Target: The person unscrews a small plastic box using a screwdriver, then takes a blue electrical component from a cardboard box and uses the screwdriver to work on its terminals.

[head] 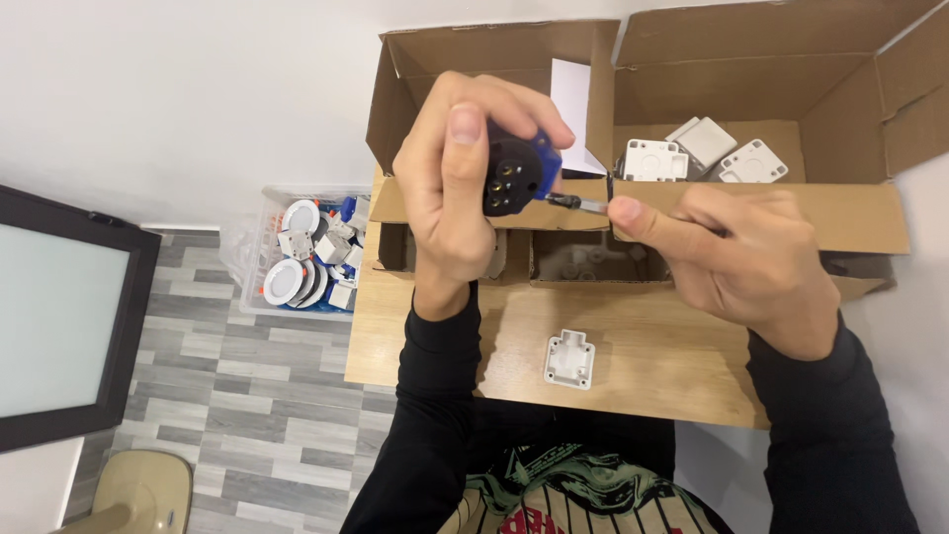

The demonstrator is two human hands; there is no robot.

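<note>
Both hands work above the bench (633, 366): left hand (460, 188) fingers clench a blue-black plug (516, 170), right hand (736, 262) fingers pinch a small screwdriver (578, 204) touching it. Keeping the tip straight in the screw seems wise.

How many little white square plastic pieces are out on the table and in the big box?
4. One white square piece lies on the wooden table. Three more sit in the open cardboard box at right. Others may be hidden inside.
</note>
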